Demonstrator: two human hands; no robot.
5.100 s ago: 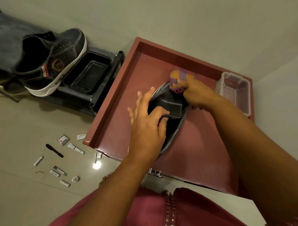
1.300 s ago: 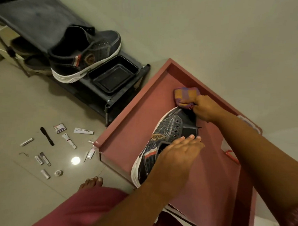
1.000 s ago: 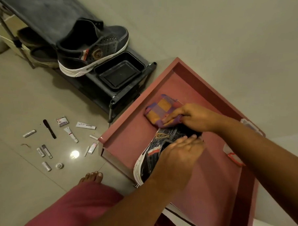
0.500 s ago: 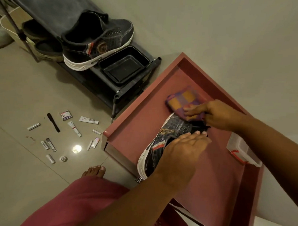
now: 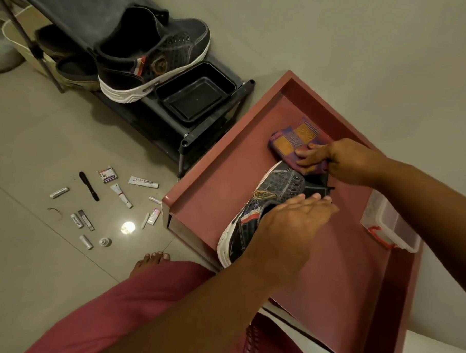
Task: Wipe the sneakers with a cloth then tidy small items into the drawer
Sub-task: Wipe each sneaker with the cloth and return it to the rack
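A dark sneaker point(image 5: 275, 190) with a white sole lies on the red cabinet top point(image 5: 212, 199). My left hand point(image 5: 285, 226) rests on its heel and collar, thumb inside the opening, holding it steady. My right hand point(image 5: 342, 159) presses a folded purple and orange cloth point(image 5: 295, 139) against the sneaker's toe. The second sneaker point(image 5: 151, 55) stands on the black shoe rack point(image 5: 212, 130) at the upper left. Several small tubes and packets point(image 5: 119, 195) lie scattered on the floor at the left.
A black plastic tray point(image 5: 195, 94) sits on the rack beside the second sneaker. A clear lidded box point(image 5: 390, 223) with red clips stands on the cabinet's right side. My bare foot point(image 5: 150, 260) and red garment point(image 5: 130, 305) are below. More shoes point(image 5: 68, 67) sit under the rack.
My right hand has swept the cloth back and forth over the sneaker's toe, from the far end toward the left and back. My left hand has stayed on the heel.
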